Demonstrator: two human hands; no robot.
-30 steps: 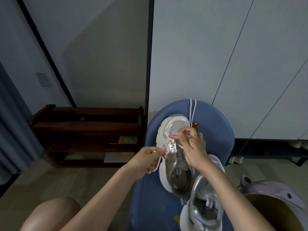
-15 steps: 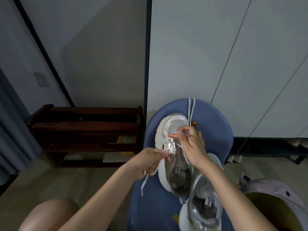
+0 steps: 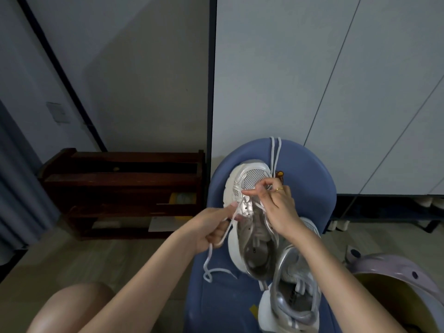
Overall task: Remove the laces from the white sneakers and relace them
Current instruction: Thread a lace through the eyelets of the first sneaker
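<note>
The sneaker you are working on (image 3: 249,212) lies on the blue chair (image 3: 310,188), toe toward the chair's far edge and heel toward you, so its long axis runs almost straight away from your body, leaning slightly left at the toe. That axis is what the next pull depends on: the eyelet rows run along it, and your hands sit one on each side of it.

Your right hand (image 3: 276,207) is over the forefoot, fingers curled, thumb and forefinger pinching the lace (image 3: 230,227) right at the eyelets near the toe mesh. It is the hand nearer the work point. Your left hand (image 3: 211,227) sits off the sneaker's left flank, closer to you, fingers curled round the same lace; the slack drops from it and loops on the chair seat near the left edge (image 3: 211,272).

So the lace runs from the toe-end eyelets back and left to your left hand, crossing the shoe's axis at an angle. I judge a pull by the left hand would draw it sideways out of the eyelet; whether it is going in or coming out I cannot tell.

The second sneaker (image 3: 295,301) lies just beside the first, nearer you at the chair's near edge, under your right forearm. Two lace strands (image 3: 275,152) hang over the chair's far edge.
</note>
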